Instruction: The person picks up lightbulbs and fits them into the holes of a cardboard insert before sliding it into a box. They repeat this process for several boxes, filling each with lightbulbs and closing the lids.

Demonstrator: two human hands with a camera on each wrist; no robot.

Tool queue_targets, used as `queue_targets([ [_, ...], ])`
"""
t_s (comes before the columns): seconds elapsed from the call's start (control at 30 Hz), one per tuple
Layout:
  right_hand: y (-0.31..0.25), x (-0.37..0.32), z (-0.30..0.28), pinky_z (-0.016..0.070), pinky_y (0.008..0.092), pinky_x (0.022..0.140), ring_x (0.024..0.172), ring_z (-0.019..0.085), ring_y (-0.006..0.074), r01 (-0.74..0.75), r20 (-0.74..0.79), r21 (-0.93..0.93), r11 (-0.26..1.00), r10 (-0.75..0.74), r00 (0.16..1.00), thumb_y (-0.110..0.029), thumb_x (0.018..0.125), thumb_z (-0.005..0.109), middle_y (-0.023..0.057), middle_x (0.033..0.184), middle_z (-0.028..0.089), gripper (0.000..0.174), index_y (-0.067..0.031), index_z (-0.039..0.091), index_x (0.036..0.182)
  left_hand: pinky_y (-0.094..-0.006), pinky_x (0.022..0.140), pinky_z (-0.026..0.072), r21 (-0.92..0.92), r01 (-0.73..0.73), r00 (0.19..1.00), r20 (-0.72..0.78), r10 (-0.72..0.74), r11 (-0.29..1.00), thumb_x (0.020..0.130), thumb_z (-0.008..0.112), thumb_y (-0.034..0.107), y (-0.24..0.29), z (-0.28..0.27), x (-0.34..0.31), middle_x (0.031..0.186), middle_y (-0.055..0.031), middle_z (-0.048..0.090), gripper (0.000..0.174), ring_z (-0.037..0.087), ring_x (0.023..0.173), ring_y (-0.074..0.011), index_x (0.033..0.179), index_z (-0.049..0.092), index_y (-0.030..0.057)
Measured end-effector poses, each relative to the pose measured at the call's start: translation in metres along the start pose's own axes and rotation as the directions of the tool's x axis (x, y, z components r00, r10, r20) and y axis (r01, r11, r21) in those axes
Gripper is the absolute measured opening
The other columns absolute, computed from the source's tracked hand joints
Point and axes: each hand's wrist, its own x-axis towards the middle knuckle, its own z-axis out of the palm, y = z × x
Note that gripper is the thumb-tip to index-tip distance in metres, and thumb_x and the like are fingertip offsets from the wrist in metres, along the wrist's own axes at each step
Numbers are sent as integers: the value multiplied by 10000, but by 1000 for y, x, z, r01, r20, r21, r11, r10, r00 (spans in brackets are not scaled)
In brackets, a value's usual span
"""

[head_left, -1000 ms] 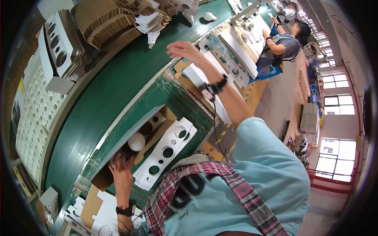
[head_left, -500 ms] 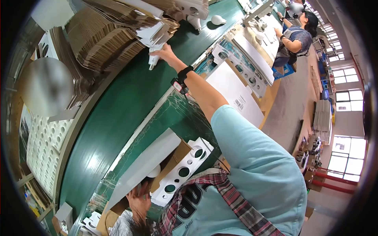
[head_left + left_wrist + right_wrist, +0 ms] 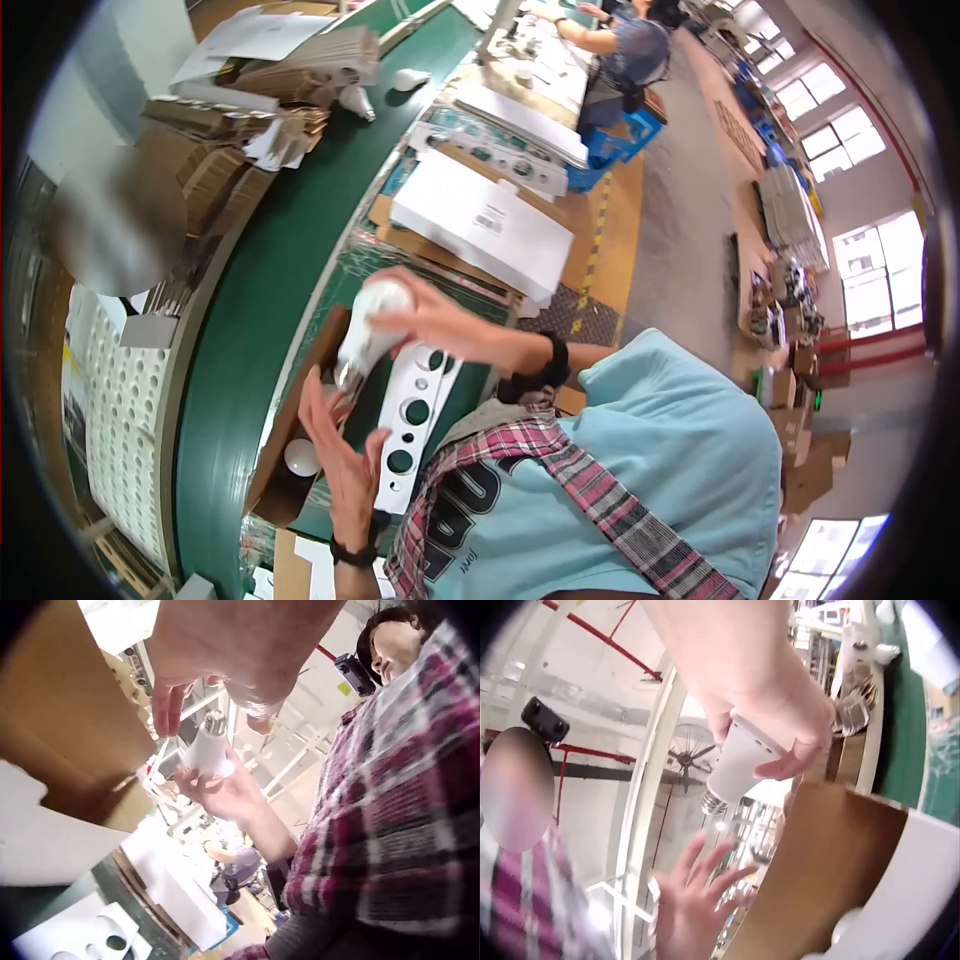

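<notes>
The right hand [image 3: 440, 325] grips a white bulb [image 3: 368, 325] by its wide end, the metal screw base pointing down toward the left hand [image 3: 345, 465]. In the right wrist view the bulb [image 3: 739, 761] hangs between thumb and fingers of the right hand [image 3: 757, 690]. The left hand's fingers are spread close to the screw base, around no object. Below them an open cardboard box [image 3: 272, 478] holds another round white bulb [image 3: 301, 457]. Beside the box lies a white insert with round holes [image 3: 408, 425].
A green conveyor [image 3: 235, 350] runs along the far side, with cardboard stacks [image 3: 215, 180] and loose bulbs [image 3: 410, 79] at its upper end. A white carton [image 3: 480, 220] lies right of the belt. Another person [image 3: 635, 55] sits farther up.
The right hand has come back from the far stacks to above the box, bringing a bulb. The left hand has lifted from inside the box, its fingers now raised near that bulb.
</notes>
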Motion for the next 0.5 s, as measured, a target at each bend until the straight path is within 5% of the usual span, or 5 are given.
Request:
queue_targets([
  [0.1,12,-48,18,528,240,693,1008,520,116,28,87,-50,998,-23,996,-249,824,689,39,1107,496,550,-90,397,1261,-366,928,422,110,-153,979,155,135,982,920,549,274,-5,12,1,1245,-168,499,449,502,1142,-302,1265,473,-2],
  [0.17,-9,-68,0,471,277,883,1071,514,147,-65,258,-135,989,99,961,-225,831,666,60,1203,486,650,-85,323,1366,-360,919,441,-180,-17,983,176,50,983,831,553,-30,-4,9,-6,1236,-160,509,417,519,1128,-304,1243,503,9],
  [0.23,-15,-70,-14,431,318,951,1112,516,171,16,388,-363,932,136,912,-195,820,669,82,1264,481,712,-79,293,1413,-285,841,471,-384,169,960,272,-65,908,851,552,10,-12,4,-11,1140,-117,565,355,575,1018,-209,1206,540,7],
  [0.4,-27,-66,-16,461,308,866,1035,563,172,177,476,-649,740,214,853,-215,755,721,110,1195,553,684,-56,415,1346,-221,688,463,-481,392,863,488,-131,785,895,549,111,-23,-8,-15,1101,-46,593,351,592,891,-101,1234,522,22],
  [0.5,-22,-50,-12,500,277,725,873,604,163,200,401,-718,666,161,902,-298,742,738,106,1047,618,624,-4,505,1242,-332,864,462,-501,257,948,299,-114,826,890,585,191,-44,-3,-22,1229,-115,548,478,568,1059,-226,1323,425,67],
])
